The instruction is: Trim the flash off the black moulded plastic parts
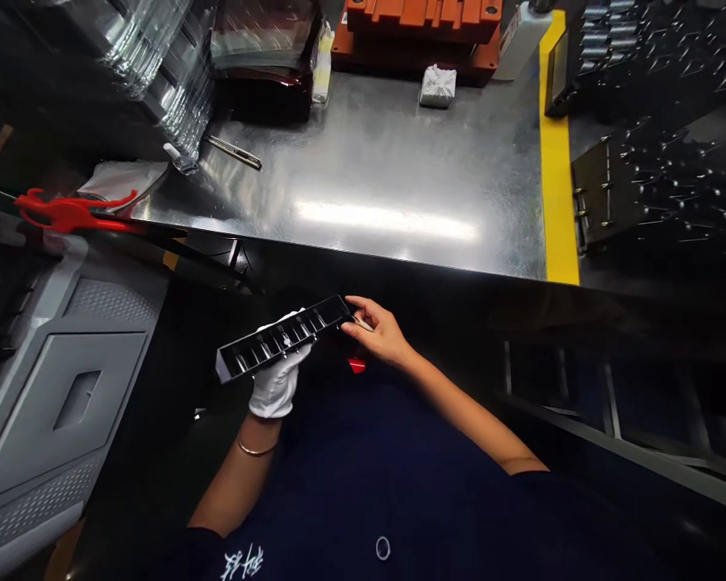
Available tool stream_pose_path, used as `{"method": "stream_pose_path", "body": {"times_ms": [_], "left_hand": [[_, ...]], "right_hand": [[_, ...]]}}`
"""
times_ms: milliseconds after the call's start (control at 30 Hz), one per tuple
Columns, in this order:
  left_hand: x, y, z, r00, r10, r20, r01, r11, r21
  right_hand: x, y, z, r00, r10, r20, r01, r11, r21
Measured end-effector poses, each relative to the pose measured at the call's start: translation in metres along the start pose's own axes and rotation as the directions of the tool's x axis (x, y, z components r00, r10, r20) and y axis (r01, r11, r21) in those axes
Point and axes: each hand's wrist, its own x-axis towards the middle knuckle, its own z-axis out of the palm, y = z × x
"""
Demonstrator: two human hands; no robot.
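A long, glossy black slotted part [327, 313], with a row of dividers along its length, is held at a slant in front of my body, below the table's front edge. My left hand [275, 387], in a white glove, is wrapped round it from beneath near the middle. At the part's right end is my bare right hand [382, 332], thumb and forefinger bent close to the corner. A small pale item [364, 324] shows between these fingers; its kind cannot be made out.
Ahead lies a metal table [375, 169] with an orange block fixture [420, 32], a crumpled white wad [439, 86], a knife-like tool [235, 152] and plastic-wrapped stacks [175, 97]. Red-handled pliers or cutters [66, 211] lie left. Yellow tape [558, 177] borders black parts [671, 177]. A grey bin [66, 387] stands lower left.
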Motion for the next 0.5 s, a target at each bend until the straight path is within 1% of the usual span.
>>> {"method": "stream_pose_path", "body": {"times_ms": [67, 100, 133, 167, 233, 300, 367, 433, 467, 500], "left_hand": [[0.002, 0.006, 0.004, 0.99, -0.13, 0.062, 0.137, 0.984, -0.117], [0.003, 0.009, 0.007, 0.982, -0.164, 0.093, 0.177, 0.971, -0.163], [0.005, 0.011, 0.01, 0.977, -0.18, 0.114, 0.201, 0.956, -0.213], [0.007, 0.012, 0.014, 0.976, -0.183, 0.119, 0.208, 0.942, -0.264], [0.013, 0.012, 0.021, 0.98, -0.176, 0.091, 0.197, 0.919, -0.342], [0.02, 0.011, 0.029, 0.987, -0.158, 0.005, 0.15, 0.924, -0.353], [0.028, 0.01, 0.035, 0.989, -0.098, -0.115, 0.057, 0.946, -0.318], [0.034, 0.01, 0.041, 0.981, 0.027, -0.194, -0.077, 0.963, -0.258], [0.037, 0.01, 0.044, 0.969, 0.115, -0.218, -0.163, 0.964, -0.212], [0.038, 0.01, 0.046, 0.946, 0.218, -0.239, -0.259, 0.954, -0.153]], "right_hand": [[0.002, -0.007, -0.003, 0.985, 0.018, 0.173, -0.009, 0.999, -0.05], [0.003, -0.01, -0.003, 0.977, 0.017, 0.214, 0.001, 0.997, -0.081], [0.004, -0.011, -0.001, 0.976, 0.001, 0.217, 0.025, 0.993, -0.117], [0.005, -0.012, 0.003, 0.981, -0.028, 0.192, 0.058, 0.987, -0.152], [0.006, -0.009, 0.013, 0.986, -0.1, 0.135, 0.13, 0.964, -0.233], [0.006, -0.004, 0.023, 0.984, -0.138, 0.109, 0.167, 0.93, -0.327], [0.005, -0.001, 0.03, 0.99, -0.117, 0.083, 0.141, 0.9, -0.413], [0.002, -0.002, 0.03, 0.997, -0.064, 0.04, 0.075, 0.887, -0.456], [-0.001, -0.003, 0.029, 0.999, -0.04, 0.017, 0.043, 0.89, -0.454], [-0.003, -0.004, 0.028, 1.0, -0.021, 0.003, 0.02, 0.9, -0.435]]}}
